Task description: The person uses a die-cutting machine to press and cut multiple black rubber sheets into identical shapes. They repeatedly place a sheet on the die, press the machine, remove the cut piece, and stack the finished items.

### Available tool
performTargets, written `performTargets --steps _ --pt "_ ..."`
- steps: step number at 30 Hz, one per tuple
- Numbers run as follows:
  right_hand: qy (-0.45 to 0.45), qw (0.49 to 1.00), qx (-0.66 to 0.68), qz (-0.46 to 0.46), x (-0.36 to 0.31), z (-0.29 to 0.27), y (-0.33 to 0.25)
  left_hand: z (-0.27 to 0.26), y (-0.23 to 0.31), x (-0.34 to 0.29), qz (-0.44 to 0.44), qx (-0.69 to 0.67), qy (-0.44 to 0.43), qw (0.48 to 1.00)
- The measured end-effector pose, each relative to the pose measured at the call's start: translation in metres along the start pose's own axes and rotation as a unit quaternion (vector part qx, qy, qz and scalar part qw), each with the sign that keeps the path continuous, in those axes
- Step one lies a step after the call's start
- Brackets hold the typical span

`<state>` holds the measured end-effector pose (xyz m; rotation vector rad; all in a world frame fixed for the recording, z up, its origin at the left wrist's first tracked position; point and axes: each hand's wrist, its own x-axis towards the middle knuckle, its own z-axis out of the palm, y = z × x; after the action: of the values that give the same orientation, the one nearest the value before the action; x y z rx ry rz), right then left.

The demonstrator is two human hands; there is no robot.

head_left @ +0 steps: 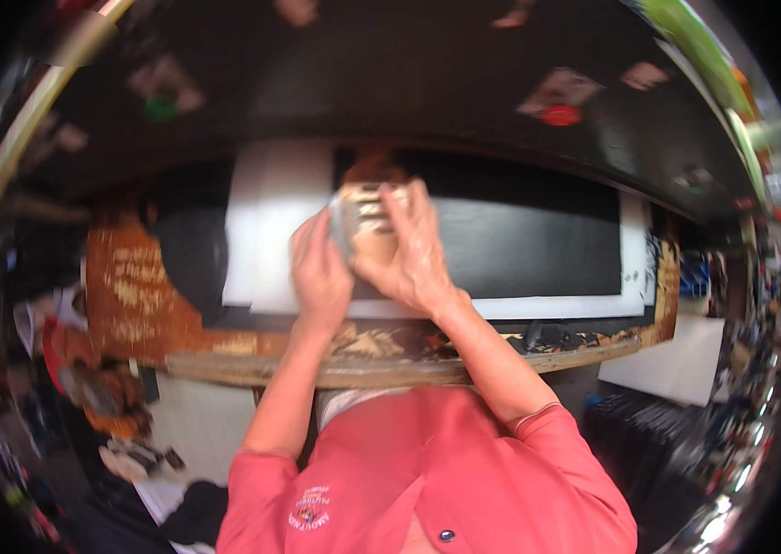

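Observation:
My left hand [321, 272] and my right hand [416, 254] are close together above the middle of the bench. Between them they grip a small, blocky thing [369, 210], brown with pale patches, dark slots and a greyish left edge. Motion blur hides its exact kind. The fingers of my right hand lie across its right side; my left hand presses on its left edge. Below and around the hands, a white sheet [261, 235] lies to the left. A smooth black sheet [538, 245] with a white border reaches to the right.
Under the sheets is a worn brown wooden bench [127, 277] with a rough front ledge [243, 369]. A dark rounded piece [192, 231] lies at its left. Beyond rises a dark surface with stickers [561, 97]. A white panel [667, 360] leans at the right, beside dark stacked material [644, 434].

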<state>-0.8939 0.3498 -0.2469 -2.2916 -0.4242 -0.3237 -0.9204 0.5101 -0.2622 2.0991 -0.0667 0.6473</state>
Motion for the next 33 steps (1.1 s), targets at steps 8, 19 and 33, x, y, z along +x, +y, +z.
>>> performTargets --steps 8,19,33 --pt "0.423 0.873 0.176 0.168 -0.059 -0.188 0.132 -0.017 0.046 -0.126 0.075 -0.038 -0.18 0.98" --pt "0.532 0.828 0.123 0.125 -0.073 -0.415 0.27 0.005 0.034 -0.138 0.181 0.126 -0.097 0.971" --pt "0.248 0.95 -0.162 0.094 -0.227 -0.184 0.18 0.008 0.042 -0.133 0.101 0.16 -0.057 0.98"
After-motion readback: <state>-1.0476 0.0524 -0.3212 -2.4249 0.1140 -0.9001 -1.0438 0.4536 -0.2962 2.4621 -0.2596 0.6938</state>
